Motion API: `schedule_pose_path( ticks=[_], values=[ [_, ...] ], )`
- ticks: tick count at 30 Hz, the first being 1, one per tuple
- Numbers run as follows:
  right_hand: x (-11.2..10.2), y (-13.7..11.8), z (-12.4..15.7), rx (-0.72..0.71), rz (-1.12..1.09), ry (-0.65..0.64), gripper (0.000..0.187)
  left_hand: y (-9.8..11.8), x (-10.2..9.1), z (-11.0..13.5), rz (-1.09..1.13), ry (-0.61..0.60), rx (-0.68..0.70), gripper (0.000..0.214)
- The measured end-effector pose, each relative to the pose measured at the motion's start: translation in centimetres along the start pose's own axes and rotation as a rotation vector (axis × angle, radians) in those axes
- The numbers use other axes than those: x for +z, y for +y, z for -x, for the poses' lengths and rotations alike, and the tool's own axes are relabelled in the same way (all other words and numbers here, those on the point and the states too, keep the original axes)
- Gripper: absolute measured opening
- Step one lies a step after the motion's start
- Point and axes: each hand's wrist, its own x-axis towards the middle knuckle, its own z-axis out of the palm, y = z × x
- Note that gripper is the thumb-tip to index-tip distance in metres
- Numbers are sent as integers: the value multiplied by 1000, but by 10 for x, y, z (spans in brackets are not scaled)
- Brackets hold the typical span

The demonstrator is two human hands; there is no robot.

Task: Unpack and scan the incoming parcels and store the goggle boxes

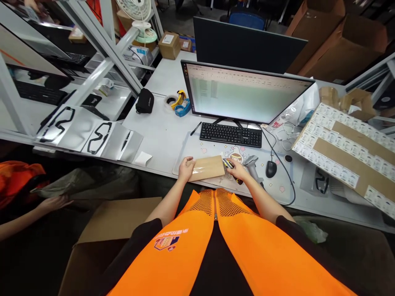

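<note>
A small flat brown cardboard box (208, 168) with clear tape across it lies at the front edge of the desk. My left hand (186, 169) grips its left end. In my right hand (237, 170) is a yellow and black utility knife (227, 163), its front end against the box's right end. Whether the blade cuts into the cardboard I cannot tell. A grey barcode scanner (253, 167) lies just right of my right hand, on the patterned desk mat (212, 149).
Behind the box stand a keyboard (231, 135) and a lit monitor (247, 92). A mouse (271, 169) and a label-covered cardboard sheet (348, 152) are on the right. Tape rolls (182, 107) and a black pouch (145, 101) lie left. Another person's hand (57, 203) shows near an open carton (120, 220).
</note>
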Motion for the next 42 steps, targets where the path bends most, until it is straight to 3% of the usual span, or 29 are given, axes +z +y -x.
schedule_pose_path(
  ticks=[8, 14, 19, 22, 26, 28, 30, 32, 35, 38, 39, 40, 42],
  values=[
    [8, -3, 19, 20, -68, 17, 70, -4, 3, -8, 54, 27, -16, 27],
    [4, 3, 51, 115, -73, -96, 80, -2, 6, -6, 33, 57, -41, 27],
    [1, 4, 61, 73, -51, -52, 70, -1, 8, -6, 47, 67, -62, 23],
    [6, 0, 66, 187, -171, 15, 71, -6, 11, 7, 51, 174, -132, 23],
    [30, -16, 73, 430, -532, 38, 70, -19, 13, 53, 40, 309, -270, 29],
    [45, -27, 68, 428, -650, -29, 68, -25, 12, 81, 44, 264, -293, 26],
    [55, -38, 53, 350, -667, -48, 63, -29, 12, 106, 75, 129, -287, 30],
    [56, -45, 30, 261, -616, -15, 57, -30, 13, 122, 147, -90, -269, 40],
    [37, -48, -7, 181, -512, 82, 55, -20, 16, 128, 281, -445, -196, 53],
    [7, -43, -29, 195, -427, 199, 64, 7, 18, 112, 315, -734, -63, 56],
    [-1, -41, -30, 217, -411, 235, 69, 20, 16, 99, 286, -780, 4, 52],
    [-7, -38, -28, 247, -404, 263, 73, 34, 14, 82, 241, -776, 82, 46],
    [-11, -33, -14, 312, -413, 291, 81, 60, 8, 38, 108, -597, 261, 40]
  ],
)
